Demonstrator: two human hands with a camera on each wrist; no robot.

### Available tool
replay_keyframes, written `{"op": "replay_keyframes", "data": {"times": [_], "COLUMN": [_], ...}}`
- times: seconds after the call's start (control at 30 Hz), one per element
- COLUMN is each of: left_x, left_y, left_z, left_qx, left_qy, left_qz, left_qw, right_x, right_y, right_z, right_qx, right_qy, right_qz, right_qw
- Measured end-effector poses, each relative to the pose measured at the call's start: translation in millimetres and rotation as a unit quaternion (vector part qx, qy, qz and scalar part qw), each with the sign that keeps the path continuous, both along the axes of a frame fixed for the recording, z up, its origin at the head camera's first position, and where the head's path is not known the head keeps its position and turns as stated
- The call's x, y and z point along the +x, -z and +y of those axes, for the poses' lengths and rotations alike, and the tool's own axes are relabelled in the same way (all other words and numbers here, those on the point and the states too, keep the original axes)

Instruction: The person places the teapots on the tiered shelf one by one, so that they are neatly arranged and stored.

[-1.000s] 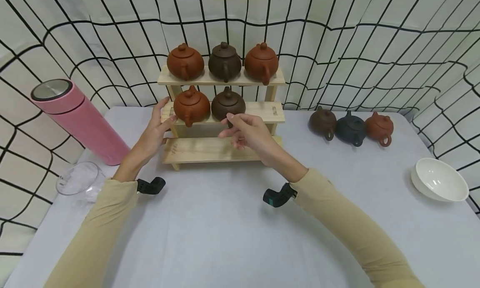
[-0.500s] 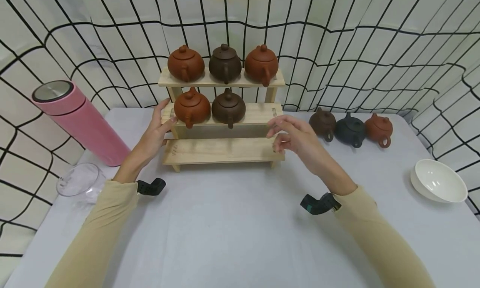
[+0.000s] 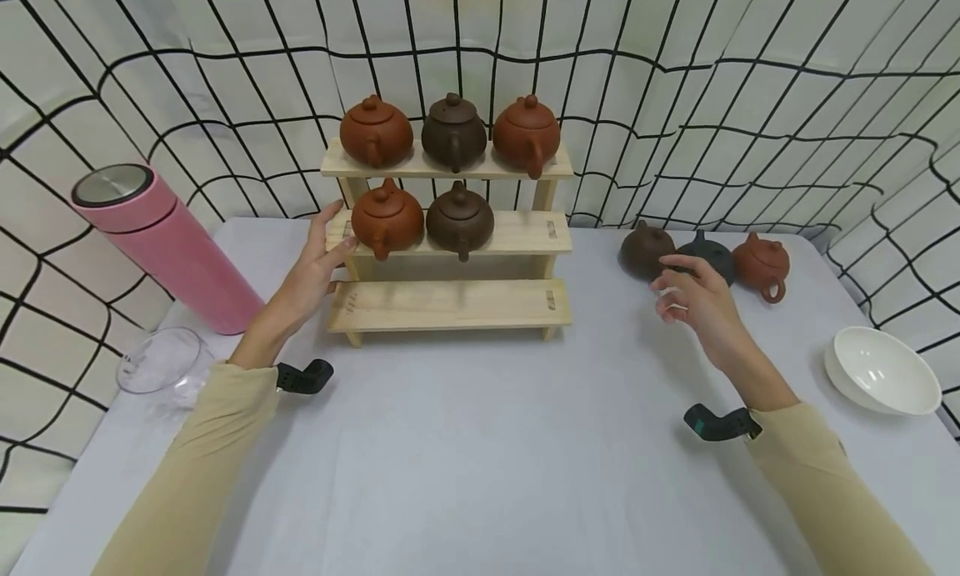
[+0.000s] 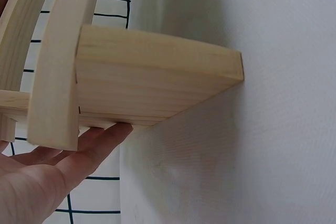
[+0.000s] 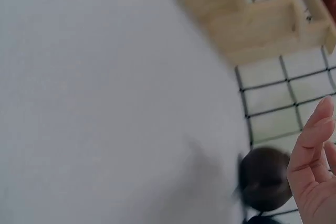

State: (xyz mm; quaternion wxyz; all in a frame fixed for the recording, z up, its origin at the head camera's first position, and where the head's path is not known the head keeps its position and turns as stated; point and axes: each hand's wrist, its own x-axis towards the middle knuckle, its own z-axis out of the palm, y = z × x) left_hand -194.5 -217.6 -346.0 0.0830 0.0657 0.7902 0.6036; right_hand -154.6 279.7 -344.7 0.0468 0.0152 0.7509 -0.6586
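Note:
My left hand rests against the left end of a three-tier wooden rack. In the left wrist view its extended fingers touch the wood. On the middle tier sit an orange-brown teapot and a dark brown teapot. Three more, two reddish and one dark, line the top tier. My right hand, loosely bent and holding nothing, is over the table just in front of a brown teapot and a blue-grey teapot, partly covering the latter. A reddish teapot stands beside them.
A pink thermos stands left of the rack, near a clear glass dish. At the right edge is a white bowl. Black grid netting over white cloth encloses the back and sides of the white table.
My right hand has moved away from the dark teapot on the middle tier, travelling right to the teapots on the table. The left hand has stayed at the rack.

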Motion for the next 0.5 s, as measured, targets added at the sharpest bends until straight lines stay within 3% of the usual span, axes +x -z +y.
{"op": "replay_keyframes", "data": {"times": [0.13,0.23,0.5], "left_x": [0.9,1.2,1.6], "left_y": [0.8,0.9,-1.2], "left_z": [-0.6,-0.7,-0.5], "left_qx": [-0.011,-0.012,0.003], "left_qy": [0.0,-0.001,-0.003], "left_qz": [0.002,0.003,0.004], "left_qw": [0.9999,0.9999,1.0], "right_x": [-2.8,-4.9,-10.8], "right_y": [19.9,30.2,36.7], "right_z": [13.5,16.1,7.7], "right_qx": [0.024,0.013,0.016], "right_qy": [0.013,0.008,-0.017], "right_qz": [-0.031,-0.046,-0.092], "right_qw": [0.9991,0.9988,0.9955]}}
